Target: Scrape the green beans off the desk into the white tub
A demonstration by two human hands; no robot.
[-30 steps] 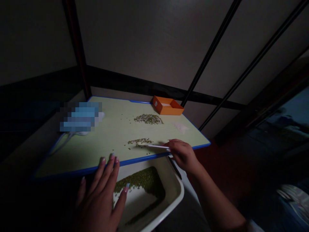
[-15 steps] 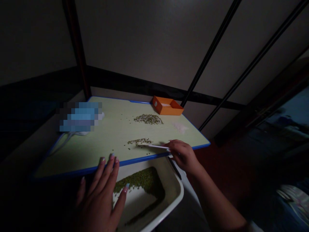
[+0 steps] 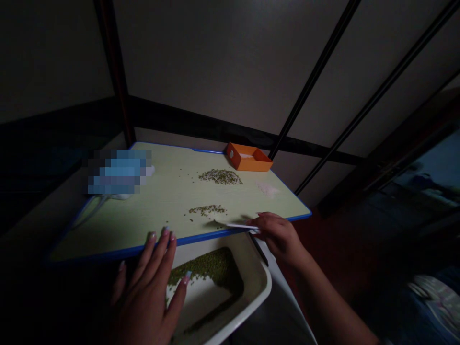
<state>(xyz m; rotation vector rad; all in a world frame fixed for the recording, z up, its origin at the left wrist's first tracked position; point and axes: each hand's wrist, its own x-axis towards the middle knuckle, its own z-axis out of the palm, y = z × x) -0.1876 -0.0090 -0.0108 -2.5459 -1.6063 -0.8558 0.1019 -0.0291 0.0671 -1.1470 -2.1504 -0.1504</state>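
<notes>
My right hand (image 3: 278, 235) pinches a slim white stick-like tool (image 3: 237, 225) with a flattened tip, held low near the table's front edge. Just beyond that tip lies a thin row of small green beans (image 3: 208, 210). A larger bean pile (image 3: 221, 176) sits farther back. My left hand (image 3: 151, 287) is spread, its fingertips at the blue front edge of the pale table (image 3: 154, 201) and its thumb over a white tub (image 3: 264, 282). Inside the tub, green beans (image 3: 212, 268) lie along the far and right sides; my left hand hides part of it.
An orange open box (image 3: 249, 157) stands at the table's back right, with a pale pinkish patch of grains (image 3: 268, 188) in front of it. A blurred-out blue object (image 3: 122, 170) with a cable is at the left. Panelled wall rises behind.
My right hand has drawn the white tool back from the thin row of beans toward the table's front edge. My left hand stays nearly in place.
</notes>
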